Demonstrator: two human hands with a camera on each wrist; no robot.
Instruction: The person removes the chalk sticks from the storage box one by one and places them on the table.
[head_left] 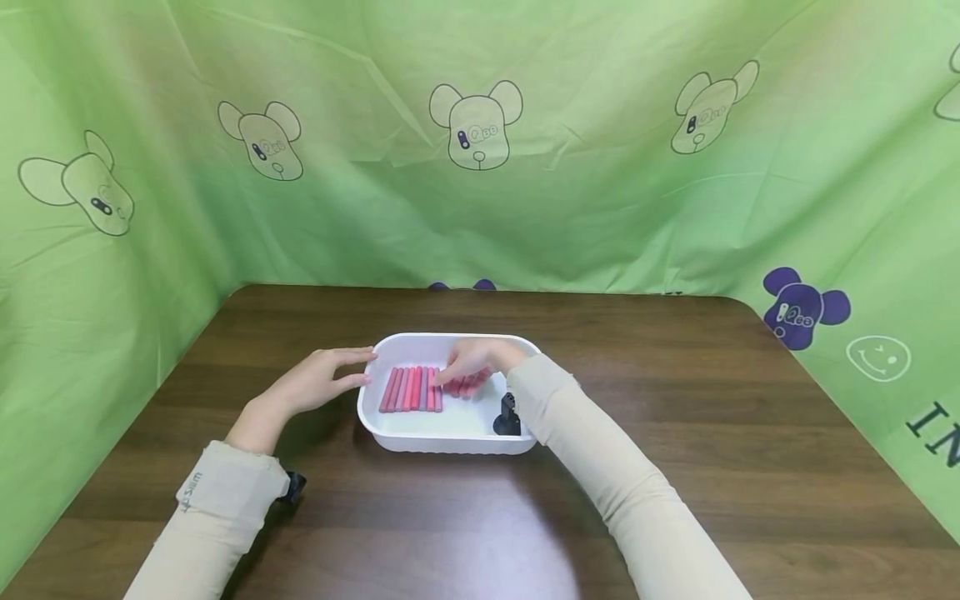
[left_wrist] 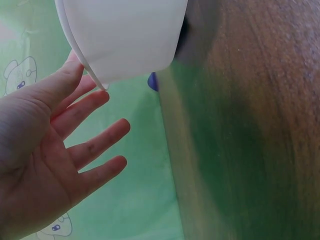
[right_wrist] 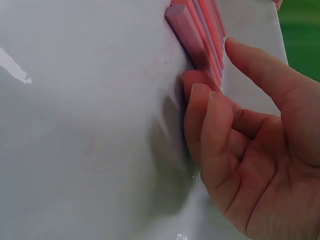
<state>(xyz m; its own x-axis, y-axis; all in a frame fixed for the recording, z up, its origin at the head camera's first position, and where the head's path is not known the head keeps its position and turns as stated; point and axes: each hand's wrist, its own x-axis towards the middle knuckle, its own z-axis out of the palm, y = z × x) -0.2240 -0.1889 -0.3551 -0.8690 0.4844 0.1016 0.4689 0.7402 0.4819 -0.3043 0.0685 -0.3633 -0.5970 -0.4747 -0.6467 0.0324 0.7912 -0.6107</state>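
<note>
A white plastic tray (head_left: 450, 443) with raised sides stands on the table. Inside it, pink and mauve chalk-like sticks (head_left: 411, 390) lie side by side in a row toward the left. A second group of similar sticks (head_left: 467, 387) lies partly hidden under my right hand (head_left: 480, 357). The fingers of that hand are bent at the right end of the row; in the right wrist view a fingertip touches a stick (right_wrist: 186, 30), while the thumb stands apart. My left hand (head_left: 322, 379), its fingers spread, touches the tray's left rim with thumb and fingertips.
The brown wooden table (head_left: 675, 433) extends around the tray. A green cloth (head_left: 585, 192) with cartoon bear heads hangs behind and at the sides. Black devices sit by the right cuff (head_left: 507, 417) and the left cuff (head_left: 232, 483).
</note>
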